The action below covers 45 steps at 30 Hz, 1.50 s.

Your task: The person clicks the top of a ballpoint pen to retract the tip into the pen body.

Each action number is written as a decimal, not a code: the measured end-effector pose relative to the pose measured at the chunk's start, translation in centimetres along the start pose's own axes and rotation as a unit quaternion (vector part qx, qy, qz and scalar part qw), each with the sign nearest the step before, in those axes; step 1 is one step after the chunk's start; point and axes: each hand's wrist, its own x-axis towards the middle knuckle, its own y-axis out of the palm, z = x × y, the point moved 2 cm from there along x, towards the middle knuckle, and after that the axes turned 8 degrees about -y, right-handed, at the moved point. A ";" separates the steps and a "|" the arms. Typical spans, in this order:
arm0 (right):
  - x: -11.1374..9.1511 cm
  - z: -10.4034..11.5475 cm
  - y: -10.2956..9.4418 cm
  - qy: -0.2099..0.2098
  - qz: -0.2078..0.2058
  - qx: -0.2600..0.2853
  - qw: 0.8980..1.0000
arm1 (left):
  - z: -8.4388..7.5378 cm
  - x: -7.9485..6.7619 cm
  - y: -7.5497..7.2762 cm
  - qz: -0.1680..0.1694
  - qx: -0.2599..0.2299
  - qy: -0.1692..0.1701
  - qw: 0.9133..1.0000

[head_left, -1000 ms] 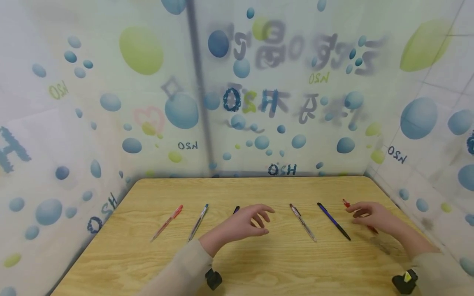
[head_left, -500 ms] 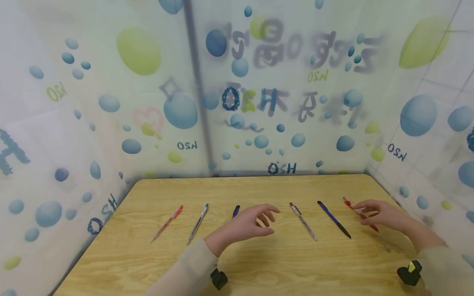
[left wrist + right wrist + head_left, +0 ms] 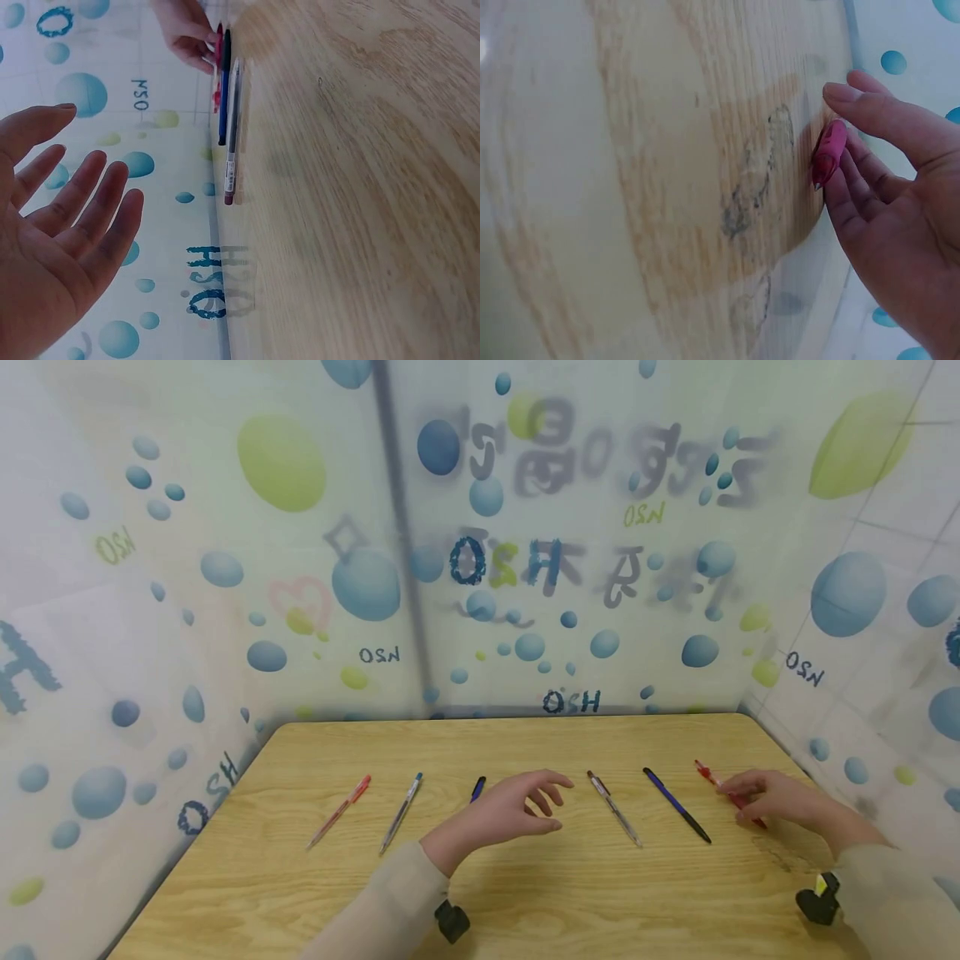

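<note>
A red pen lies slanted on the wooden table at the right. My right hand is over its middle, covering part of it. Seen from the right wrist, the red pen lies between the fingers and thumb; the fingers reach past its far side, and a small gap shows below the thumb. My left hand hovers over the table with fingers loosely bent and holds nothing. It partly hides a blue pen. In the left wrist view, the palm of the left hand faces in, with nothing in it.
Right of the left hand lie a clear pen with a brown end and a blue-and-black pen. Further left lie a pink pen and a clear pen with a blue end. Patterned sheets enclose the table.
My right hand has come down over the red pen, its fingers and thumb drawing closer about it. My left hand has drifted slightly right. The pens lie where they were.
</note>
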 end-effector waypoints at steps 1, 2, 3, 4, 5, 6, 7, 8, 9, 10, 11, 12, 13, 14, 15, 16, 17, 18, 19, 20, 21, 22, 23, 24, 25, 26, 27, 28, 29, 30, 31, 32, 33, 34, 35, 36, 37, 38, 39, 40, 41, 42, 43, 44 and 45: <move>0.1 -0.1 0.0 0.001 0.001 -0.003 1.000 | 0.0 0.0 0.0 0.000 0.001 0.001 1.000; 0.1 -0.2 0.0 0.000 0.001 -0.011 1.000 | -0.1 0.1 0.1 0.000 0.001 0.002 1.000; 0.2 -0.4 -0.1 0.000 0.002 -0.017 1.000 | -0.1 0.1 0.1 0.001 0.002 0.003 1.000; 0.2 -0.5 -0.1 -0.002 0.003 -0.020 1.000 | -0.2 0.2 0.1 0.001 0.003 0.003 1.000; 0.3 -0.6 -0.1 -0.004 0.004 -0.023 1.000 | -0.2 0.2 0.1 0.001 0.003 0.003 1.000; 0.3 -0.8 -0.1 -0.003 0.005 -0.024 1.000 | -0.2 0.3 0.2 0.001 0.003 0.003 1.000; 0.3 -0.9 -0.1 -0.002 0.007 -0.023 1.000 | -0.3 0.4 0.2 0.002 0.003 0.003 1.000; 0.3 -1.0 -0.2 -0.001 0.009 -0.022 1.000 | -0.3 0.4 0.2 0.002 0.004 0.003 1.000; 0.3 -1.1 -0.2 0.001 0.011 -0.022 1.000 | -0.4 0.5 0.2 0.002 0.005 0.002 1.000; 0.3 -1.3 -0.3 0.002 0.011 -0.022 1.000 | -0.4 0.6 0.3 0.002 0.005 0.002 1.000; 0.3 -1.4 -0.3 0.003 0.012 -0.023 1.000 | -0.4 0.7 0.3 0.003 0.004 0.001 1.000; 0.3 -1.4 -0.3 0.004 0.013 -0.024 1.000 | -0.5 0.8 0.4 0.003 0.005 0.000 1.000; 0.3 -1.5 -0.4 0.003 0.014 -0.023 1.000 | -0.5 0.9 0.4 0.004 0.006 -0.001 1.000; 0.3 -1.5 -0.4 0.003 0.015 -0.024 1.000 | -0.4 1.1 0.4 0.004 0.006 0.000 1.000; 0.3 -1.5 -0.4 0.004 0.015 -0.024 1.000 | -0.4 1.2 0.5 0.005 0.006 0.000 1.000; 0.3 -1.5 -0.5 0.006 0.015 -0.023 1.000 | -0.4 1.3 0.5 0.006 0.006 0.000 1.000; 0.3 -1.4 -0.5 0.010 0.015 -0.024 1.000 | -0.4 1.4 0.6 0.007 0.007 -0.001 1.000; 0.3 -1.3 -0.5 0.012 0.016 -0.022 1.000 | -0.4 1.5 0.6 0.008 0.008 -0.002 1.000; 0.4 -1.2 -0.6 0.015 0.016 -0.022 1.000 | -0.3 1.7 0.7 0.010 0.009 -0.002 1.000; 0.4 -1.1 -0.6 0.020 0.016 -0.025 0.999 | -0.3 1.8 0.7 0.012 0.010 -0.003 1.000; 0.4 -0.9 -0.6 0.025 0.016 -0.026 0.999 | -0.3 1.9 0.7 0.014 0.013 -0.006 1.000; 0.5 -0.8 -0.6 0.033 0.016 -0.028 0.999 | -0.2 2.1 0.8 0.016 0.016 -0.007 1.000; 0.5 -0.7 -0.6 0.038 0.017 -0.027 0.999 | -0.2 2.2 0.8 0.019 0.018 -0.008 1.000; 0.6 -0.6 -0.6 0.042 0.018 -0.024 0.999 | -0.2 2.3 0.9 0.022 0.021 -0.011 0.999; 0.6 -0.5 -0.6 0.047 0.019 -0.023 0.998 | -0.1 2.4 0.9 0.024 0.025 -0.013 0.999; 0.6 -0.5 -0.6 0.051 0.021 -0.020 0.998 | -0.1 2.5 1.0 0.027 0.029 -0.015 0.999; 0.6 -0.4 -0.5 0.050 0.023 -0.016 0.998 | 0.0 2.6 1.0 0.029 0.033 -0.018 0.999; 0.6 -0.4 -0.5 0.049 0.026 -0.010 0.998 | 0.1 2.6 1.1 0.032 0.035 -0.021 0.999; 0.5 -0.3 -0.5 0.043 0.029 -0.003 0.999 | 0.2 2.7 1.1 0.034 0.038 -0.024 0.998; 0.5 -0.3 -0.4 0.039 0.031 0.002 0.999 | 0.3 2.7 1.2 0.035 0.042 -0.026 0.998; 0.4 -0.3 -0.4 0.033 0.033 0.008 0.999 | 0.4 2.7 1.2 0.036 0.045 -0.027 0.998; 0.4 -0.2 -0.4 0.028 0.035 0.014 0.999 | 0.4 2.7 1.2 0.036 0.048 -0.028 0.998; 0.3 -0.2 -0.4 0.023 0.037 0.021 0.999 | 0.5 2.8 1.3 0.036 0.050 -0.028 0.998; 0.2 -0.2 -0.4 0.020 0.038 0.027 0.999 | 0.6 2.8 1.3 0.036 0.051 -0.027 0.998; 0.2 -0.2 -0.4 0.021 0.039 0.030 0.999 | 0.6 2.8 1.3 0.036 0.052 -0.026 0.998; 0.2 -0.2 -0.3 0.021 0.039 0.031 0.999 | 0.6 2.8 1.3 0.036 0.053 -0.026 0.998; 0.1 -0.2 -0.3 0.021 0.041 0.032 0.998 | 0.7 2.8 1.3 0.037 0.051 -0.025 0.998; 0.1 -0.2 -0.3 0.022 0.042 0.032 0.998 | 0.7 2.8 1.3 0.037 0.051 -0.025 0.998; 0.1 -0.2 -0.3 0.022 0.044 0.030 0.998 | 0.7 2.8 1.3 0.037 0.050 -0.026 0.998; 0.1 -0.1 -0.3 0.022 0.046 0.027 0.998 | 0.7 2.8 1.4 0.038 0.049 -0.026 0.998; 0.0 0.0 -0.2 0.021 0.049 0.026 0.998 | 0.7 2.8 1.4 0.039 0.047 -0.027 0.998; 0.0 0.0 -0.2 0.016 0.052 0.024 0.998 | 0.6 2.8 1.4 0.039 0.046 -0.026 0.998; 0.0 0.1 -0.2 0.013 0.055 0.024 0.998 | 0.6 2.8 1.4 0.040 0.046 -0.027 0.998; 0.0 0.2 -0.2 0.009 0.059 0.026 0.998 | 0.6 2.8 1.4 0.041 0.046 -0.027 0.998; -0.1 0.3 -0.1 0.007 0.062 0.030 0.998 | 0.5 2.7 1.4 0.041 0.047 -0.027 0.998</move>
